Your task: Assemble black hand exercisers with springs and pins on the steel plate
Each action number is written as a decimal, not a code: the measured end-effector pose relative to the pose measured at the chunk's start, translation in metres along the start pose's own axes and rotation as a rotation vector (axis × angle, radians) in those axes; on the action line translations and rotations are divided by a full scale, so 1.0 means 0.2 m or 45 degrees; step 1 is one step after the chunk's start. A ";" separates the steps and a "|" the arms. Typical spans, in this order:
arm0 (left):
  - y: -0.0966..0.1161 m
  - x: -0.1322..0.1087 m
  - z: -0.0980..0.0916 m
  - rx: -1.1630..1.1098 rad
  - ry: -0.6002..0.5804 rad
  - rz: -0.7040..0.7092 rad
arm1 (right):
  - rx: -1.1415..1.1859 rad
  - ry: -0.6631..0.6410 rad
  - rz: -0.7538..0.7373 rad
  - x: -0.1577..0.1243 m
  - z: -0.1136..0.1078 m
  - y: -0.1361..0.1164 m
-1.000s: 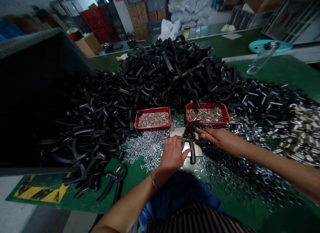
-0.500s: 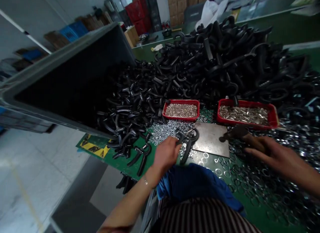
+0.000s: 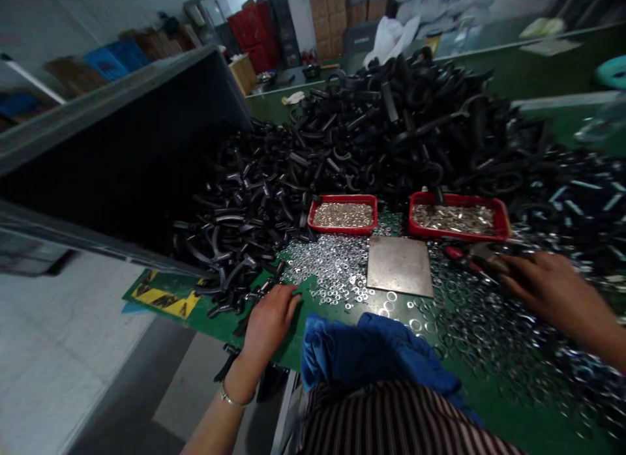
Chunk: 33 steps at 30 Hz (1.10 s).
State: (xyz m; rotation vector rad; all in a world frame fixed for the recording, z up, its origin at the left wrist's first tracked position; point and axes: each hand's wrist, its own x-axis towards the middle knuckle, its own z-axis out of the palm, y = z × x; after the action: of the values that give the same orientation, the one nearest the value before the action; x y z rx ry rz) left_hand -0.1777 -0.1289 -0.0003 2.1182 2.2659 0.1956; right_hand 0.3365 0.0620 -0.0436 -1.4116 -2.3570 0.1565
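My left hand (image 3: 272, 317) lies over a black clamp (image 3: 242, 325) near the front edge of the green bench, its fingers curled down. Most of that clamp is hidden beneath the hand. To the right, my right hand (image 3: 550, 285) is closed round the handle of a hammer (image 3: 482, 251), whose head lies low over the bench. Red-handled pliers (image 3: 457, 253) rest beside the hammer head. Between the hands lies a bare square metal plate (image 3: 398, 266). Small shiny nuts (image 3: 337, 266) spread left of it, with flat metal rings (image 3: 415, 324) in front and to the right.
Behind the plate stand two red trays, one with tiny metal pieces (image 3: 343, 231), the other with small pins (image 3: 460, 236). A large heap of black curved parts (image 3: 362, 122) rises behind them. A tipped grey bin (image 3: 122, 93) stands at left. Blue cloth (image 3: 381, 351) covers my lap.
My left hand has moved left from beside the plate to the bench's front edge; the black clamp it held there has left the plate. My right hand and the hammer have shifted slightly away from the plate.
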 end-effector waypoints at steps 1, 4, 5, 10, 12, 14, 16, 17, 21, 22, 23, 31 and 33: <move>0.06 0.05 0.03 0.015 -0.096 0.081 | -0.098 -0.011 -0.061 0.00 -0.01 -0.04; 0.19 0.15 0.14 0.078 -0.273 0.183 | -0.114 0.028 -0.074 -0.10 -0.04 -0.17; 0.20 0.17 0.17 0.072 -0.293 0.192 | -0.088 0.015 -0.063 -0.15 -0.06 -0.20; 0.21 0.24 0.23 0.038 -0.352 0.197 | -0.108 0.124 0.172 -0.39 -0.20 -0.07; 0.22 0.25 0.24 0.061 -0.351 0.190 | -0.138 0.198 0.311 -0.43 -0.25 0.09; 0.22 0.25 0.25 0.051 -0.333 0.189 | -0.139 0.187 0.443 -0.42 -0.27 0.26; 0.21 0.27 0.28 -0.035 -0.295 0.158 | -0.073 0.072 0.540 -0.38 -0.26 0.38; 0.20 0.28 0.29 -0.110 -0.270 0.129 | -0.026 0.005 0.572 -0.35 -0.25 0.42; 0.15 0.34 0.26 -0.447 -0.156 0.001 | 0.111 -0.148 0.630 -0.27 -0.21 0.46; 0.15 0.36 0.23 -0.499 -0.110 -0.014 | 0.126 -0.158 0.642 -0.27 -0.20 0.47; 0.15 0.39 0.20 -0.529 -0.051 -0.022 | 0.142 -0.169 0.659 -0.26 -0.20 0.47; 0.47 0.59 0.11 -0.892 0.078 0.093 | 0.117 -0.179 0.561 -0.28 -0.22 0.45; 0.61 0.63 0.15 -1.024 -0.015 0.192 | 0.080 -0.180 0.511 -0.27 -0.22 0.43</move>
State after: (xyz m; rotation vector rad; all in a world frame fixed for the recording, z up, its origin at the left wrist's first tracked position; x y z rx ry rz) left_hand -0.0625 0.0056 -0.0081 1.8019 1.5915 0.9113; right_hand 0.4467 0.0522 -0.0430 -1.8809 -2.1223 0.4478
